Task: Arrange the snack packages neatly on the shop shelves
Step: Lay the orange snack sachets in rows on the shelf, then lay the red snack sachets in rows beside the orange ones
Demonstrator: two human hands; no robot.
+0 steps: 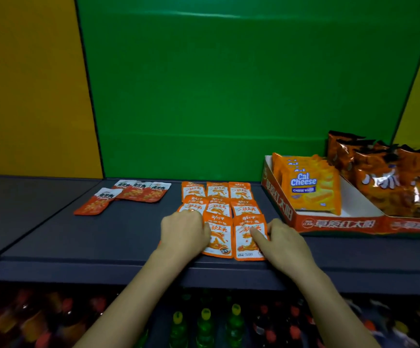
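Head view — seemingly near, down onto shelf (78, 237).

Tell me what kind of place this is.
Most likely a small shop or convenience store. Rows of orange snack packets lie on a dark shelf, wafer packs sit in a cardboard display box, and drink bottles stand on the level below.

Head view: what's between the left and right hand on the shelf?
Two orange sachets lie flat, side by side: left sachet against the left hand, right sachet under the fingers of the right hand. Shown in the head view.
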